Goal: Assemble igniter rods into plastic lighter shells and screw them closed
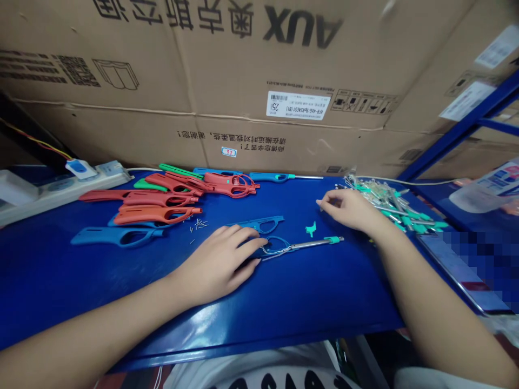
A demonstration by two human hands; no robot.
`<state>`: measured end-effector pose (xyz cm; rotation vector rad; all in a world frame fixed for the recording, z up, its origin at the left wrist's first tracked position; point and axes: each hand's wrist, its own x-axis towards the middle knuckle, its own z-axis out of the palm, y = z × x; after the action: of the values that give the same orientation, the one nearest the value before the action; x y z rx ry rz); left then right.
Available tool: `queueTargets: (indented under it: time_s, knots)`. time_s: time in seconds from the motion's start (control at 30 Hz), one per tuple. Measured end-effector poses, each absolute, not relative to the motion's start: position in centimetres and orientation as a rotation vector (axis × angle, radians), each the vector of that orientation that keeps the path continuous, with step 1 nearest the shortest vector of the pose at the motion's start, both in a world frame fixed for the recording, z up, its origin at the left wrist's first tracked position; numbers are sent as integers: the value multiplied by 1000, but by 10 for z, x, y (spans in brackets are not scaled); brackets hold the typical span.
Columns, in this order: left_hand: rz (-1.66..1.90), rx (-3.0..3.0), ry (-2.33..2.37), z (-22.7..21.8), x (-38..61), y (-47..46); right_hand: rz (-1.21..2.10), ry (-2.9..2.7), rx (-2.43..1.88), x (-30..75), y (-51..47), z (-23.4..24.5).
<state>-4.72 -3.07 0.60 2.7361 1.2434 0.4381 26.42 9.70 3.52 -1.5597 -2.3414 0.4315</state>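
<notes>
On the blue table [344, 292], the left hand [225, 262] clasped a blue casing [279, 238] at centre, apparently to steady the adjoining metal tube [312, 244], while the right hand [351, 210], its grip indeterminable, curled beside piled rods [399, 208] at right.

One head-worn camera looks forward and down from close above the near edge of the blue surface [304, 294], facing the AUX cardboard carton [227, 75] along the far side
</notes>
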Motion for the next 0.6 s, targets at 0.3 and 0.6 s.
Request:
queueTargets:
  time_s: [0.3, 0.6]
  knots:
    - [447, 2663, 1269, 7, -48, -29, 721, -2781, -1059, 266, 87, 44]
    - [616, 2382, 1255, -1, -47, -28, 733, -2669, -822, 236, 69, 35]
